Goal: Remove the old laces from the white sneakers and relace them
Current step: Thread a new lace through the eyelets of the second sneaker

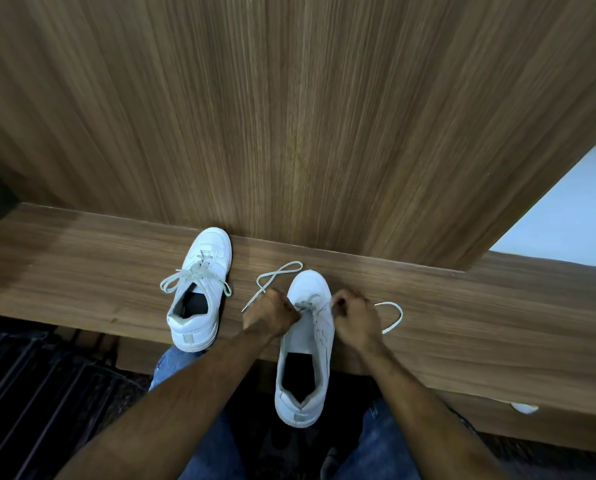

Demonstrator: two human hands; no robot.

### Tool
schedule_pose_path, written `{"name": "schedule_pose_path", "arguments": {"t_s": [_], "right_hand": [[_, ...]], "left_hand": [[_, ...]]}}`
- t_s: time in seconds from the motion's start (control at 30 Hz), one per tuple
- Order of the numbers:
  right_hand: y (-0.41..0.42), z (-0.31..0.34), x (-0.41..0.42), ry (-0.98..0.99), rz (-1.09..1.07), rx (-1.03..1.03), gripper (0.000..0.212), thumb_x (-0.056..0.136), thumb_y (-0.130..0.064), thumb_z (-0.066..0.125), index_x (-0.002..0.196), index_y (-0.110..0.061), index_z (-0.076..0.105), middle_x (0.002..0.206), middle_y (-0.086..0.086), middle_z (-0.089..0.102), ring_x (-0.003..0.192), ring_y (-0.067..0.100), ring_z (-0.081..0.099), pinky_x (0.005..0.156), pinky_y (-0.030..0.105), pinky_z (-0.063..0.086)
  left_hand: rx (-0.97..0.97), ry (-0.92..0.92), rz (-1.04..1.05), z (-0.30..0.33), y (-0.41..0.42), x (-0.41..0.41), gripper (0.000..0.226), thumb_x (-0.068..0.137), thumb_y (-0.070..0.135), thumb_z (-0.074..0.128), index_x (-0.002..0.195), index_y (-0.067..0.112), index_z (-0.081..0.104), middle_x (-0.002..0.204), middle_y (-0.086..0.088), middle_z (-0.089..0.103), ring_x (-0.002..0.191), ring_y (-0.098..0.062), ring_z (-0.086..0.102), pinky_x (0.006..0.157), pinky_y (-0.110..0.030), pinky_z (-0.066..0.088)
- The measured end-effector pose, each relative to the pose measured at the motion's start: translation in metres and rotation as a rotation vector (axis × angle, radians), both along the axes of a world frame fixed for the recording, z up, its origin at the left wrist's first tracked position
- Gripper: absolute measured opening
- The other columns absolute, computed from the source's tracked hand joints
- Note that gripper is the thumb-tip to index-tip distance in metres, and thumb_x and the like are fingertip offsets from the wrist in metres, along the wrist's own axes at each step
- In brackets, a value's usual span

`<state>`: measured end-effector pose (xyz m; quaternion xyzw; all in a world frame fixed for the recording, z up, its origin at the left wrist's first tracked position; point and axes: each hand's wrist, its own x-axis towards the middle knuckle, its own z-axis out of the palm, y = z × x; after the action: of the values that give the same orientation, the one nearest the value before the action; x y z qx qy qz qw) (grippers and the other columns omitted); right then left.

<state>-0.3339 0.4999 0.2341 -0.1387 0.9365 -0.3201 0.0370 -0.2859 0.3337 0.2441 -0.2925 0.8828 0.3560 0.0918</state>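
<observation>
Two white sneakers stand on a wooden ledge (81, 271). The left sneaker (199, 289) is laced, its bow (194, 275) loose and spread. The right sneaker (307, 348) sits with its heel past the ledge's front edge. My left hand (270, 313) pinches its lace at the left of the tongue, and the free end (275, 275) loops out to the left. My right hand (353, 318) pinches the lace on the right side, where the other end (393, 317) curls away on the wood.
A tall wood-grain panel (307, 116) rises directly behind the ledge. My knees in blue jeans (213, 441) are below, over a dark patterned floor (40, 393). A small white object (524, 407) shows under the ledge at the right. A pale wall (566, 216) lies at the far right.
</observation>
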Motion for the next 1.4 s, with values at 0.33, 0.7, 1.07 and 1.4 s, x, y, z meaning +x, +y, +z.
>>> {"name": "schedule_pose_path", "arguments": {"t_s": [0.33,0.7,1.07,1.4], "right_hand": [[0.045,0.031,-0.022,-0.022,-0.347,-0.161,0.029,0.084,-0.004,0.057,0.111,-0.016,0.061,0.116,0.010,0.059,0.104,0.035,0.059,0.086,0.038,0.045],[-0.004,-0.004,0.020,-0.044,0.191,0.292,0.026,0.092,-0.024,0.047,0.110,-0.024,0.067,0.116,0.001,0.064,0.106,0.028,0.062,0.084,0.034,0.047],[0.017,-0.003,0.005,0.008,0.117,0.554,0.022,0.086,-0.027,0.052,0.102,-0.025,0.067,0.107,0.001,0.070,0.101,0.029,0.065,0.081,0.034,0.050],[0.023,0.056,-0.009,-0.811,-0.095,-0.657,0.024,0.088,0.001,0.058,0.106,-0.011,0.067,0.073,0.005,0.067,0.050,0.010,0.049,0.047,0.020,0.041]], "left_hand": [[0.020,0.000,-0.062,-0.001,-0.001,0.000,0.017,0.072,0.043,0.068,0.067,0.027,0.068,0.080,0.006,0.070,0.084,-0.015,0.066,0.069,-0.026,0.048],[-0.120,0.090,-0.368,-0.008,-0.011,0.008,0.018,0.090,0.030,0.058,0.096,0.022,0.073,0.100,-0.004,0.071,0.096,-0.023,0.065,0.079,-0.033,0.052],[-0.503,-0.017,-0.380,-0.001,-0.009,0.001,0.025,0.091,0.028,0.047,0.110,0.022,0.063,0.119,-0.008,0.063,0.112,-0.030,0.059,0.088,-0.036,0.045],[-0.080,0.317,-0.443,0.012,0.006,0.000,0.017,0.083,0.030,0.060,0.093,0.026,0.073,0.097,0.007,0.071,0.089,-0.014,0.065,0.074,-0.025,0.047]]}}
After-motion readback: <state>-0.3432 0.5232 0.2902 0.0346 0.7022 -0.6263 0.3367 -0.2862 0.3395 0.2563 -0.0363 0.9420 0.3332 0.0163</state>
